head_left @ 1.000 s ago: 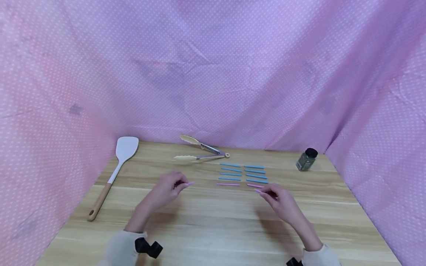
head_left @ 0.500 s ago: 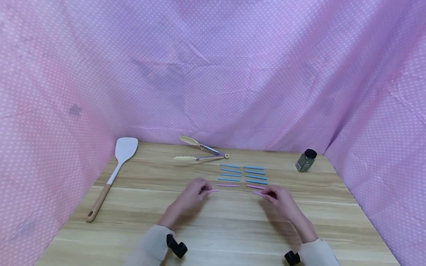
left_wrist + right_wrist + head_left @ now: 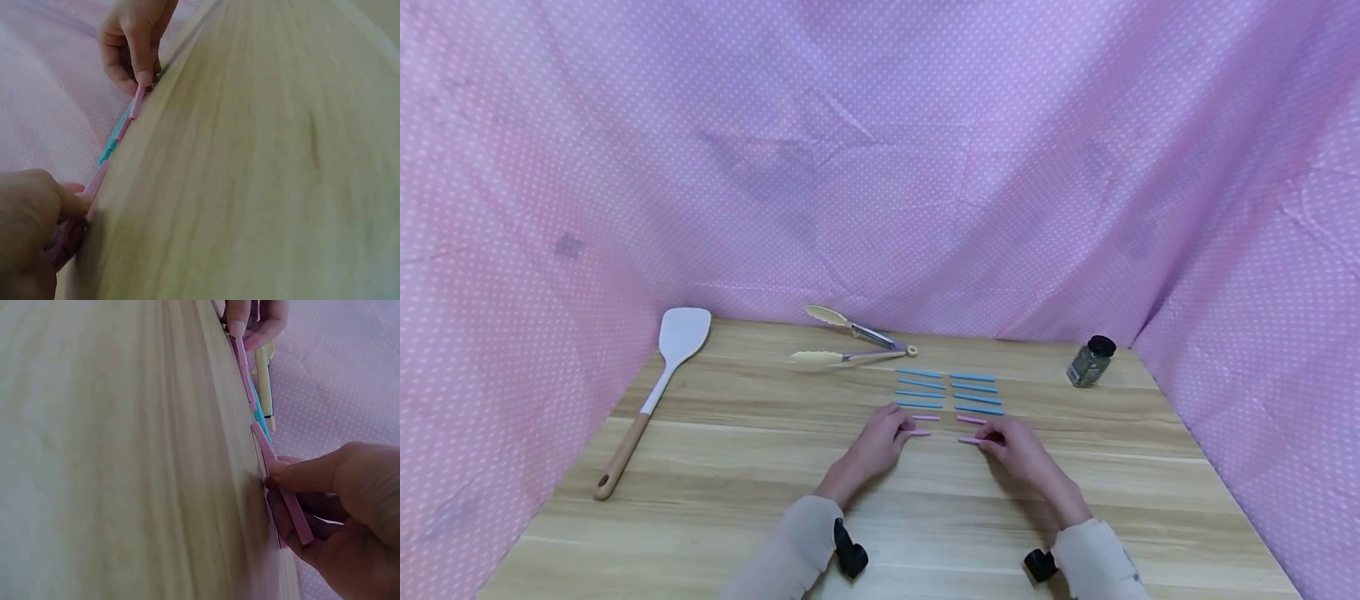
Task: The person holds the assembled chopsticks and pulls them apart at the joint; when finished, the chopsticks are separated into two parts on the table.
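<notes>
My left hand point(image 3: 877, 443) pinches a thin pink stick point(image 3: 920, 432) between thumb and fingers, close over the table. Opposite it, my right hand point(image 3: 1019, 454) pinches another pink stick point(image 3: 967, 440); the right wrist view shows this stick point(image 3: 290, 503) running past the thumb, its rear end near the palm. Just beyond lie two more pink sticks, a left one point(image 3: 929, 417) partly behind the left hand and a right one point(image 3: 971, 419) partly covered by the right fingers. Farther back, several blue sticks point(image 3: 976, 398) lie in two side-by-side columns, roughly parallel.
Tongs point(image 3: 872, 336) with cream tips lie spread behind the sticks. A white spatula point(image 3: 683, 333) with a wooden handle lies at the left. At the back right stands a dark-lidded jar point(image 3: 1090, 362). Pink dotted cloth point(image 3: 880, 167) hangs around the wooden table point(image 3: 925, 517).
My left hand has moved right with its pink stick, to just in front of the left column. My right hand has shifted slightly left and nearer the body, still holding its stick.
</notes>
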The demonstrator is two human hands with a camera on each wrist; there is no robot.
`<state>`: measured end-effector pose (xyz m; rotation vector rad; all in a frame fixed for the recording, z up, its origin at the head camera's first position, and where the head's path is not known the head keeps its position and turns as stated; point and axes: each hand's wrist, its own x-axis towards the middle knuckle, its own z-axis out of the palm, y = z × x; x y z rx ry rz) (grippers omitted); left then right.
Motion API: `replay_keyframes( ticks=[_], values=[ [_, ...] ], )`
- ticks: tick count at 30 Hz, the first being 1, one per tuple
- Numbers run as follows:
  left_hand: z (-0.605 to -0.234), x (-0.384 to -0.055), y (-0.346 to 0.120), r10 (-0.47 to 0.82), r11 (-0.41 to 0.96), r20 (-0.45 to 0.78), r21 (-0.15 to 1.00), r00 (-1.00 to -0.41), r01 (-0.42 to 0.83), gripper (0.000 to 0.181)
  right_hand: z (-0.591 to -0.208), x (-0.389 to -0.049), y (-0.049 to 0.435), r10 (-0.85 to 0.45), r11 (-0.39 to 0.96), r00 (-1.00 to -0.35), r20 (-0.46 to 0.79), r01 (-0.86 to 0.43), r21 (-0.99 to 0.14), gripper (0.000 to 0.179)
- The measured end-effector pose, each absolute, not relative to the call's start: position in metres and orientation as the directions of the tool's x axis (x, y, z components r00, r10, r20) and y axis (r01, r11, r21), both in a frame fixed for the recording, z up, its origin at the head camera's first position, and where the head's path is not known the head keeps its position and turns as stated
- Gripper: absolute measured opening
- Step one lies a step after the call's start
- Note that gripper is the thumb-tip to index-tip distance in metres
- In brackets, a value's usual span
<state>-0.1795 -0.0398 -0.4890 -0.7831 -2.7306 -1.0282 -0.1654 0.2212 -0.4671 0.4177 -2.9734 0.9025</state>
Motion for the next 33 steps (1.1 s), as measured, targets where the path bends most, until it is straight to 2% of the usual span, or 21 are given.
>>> replay_keyframes(
  ticks=[6, 15, 24, 33],
  values=[
    [-0.496, -0.181, -0.036, 0.418, 0.610, 0.339, 0.583, -0.843, 0.537, 0.005, -0.470, -0.167, 0.221, -0.270, 0.792, -0.954, 0.130, -0.297, -0.533, 0.009],
    [-0.501, -0.182, -0.033, 0.392, 0.610, 0.356, 0.590, -0.848, 0.530, 0.008, -0.474, -0.171, 0.219, -0.277, 0.803, -0.944, 0.179, -0.330, -0.497, 0.011],
    [-0.497, -0.183, -0.032, 0.395, 0.658, 0.281, 0.578, -0.875, 0.483, 0.012, -0.474, -0.173, 0.218, -0.291, 0.806, -0.939, 0.182, -0.343, -0.483, 0.010],
    [-0.492, -0.180, -0.033, 0.395, 0.713, 0.271, 0.512, -0.878, 0.479, 0.014, -0.472, -0.172, 0.218, -0.292, 0.811, -0.938, 0.185, -0.346, -0.473, 0.010]
  ],
)
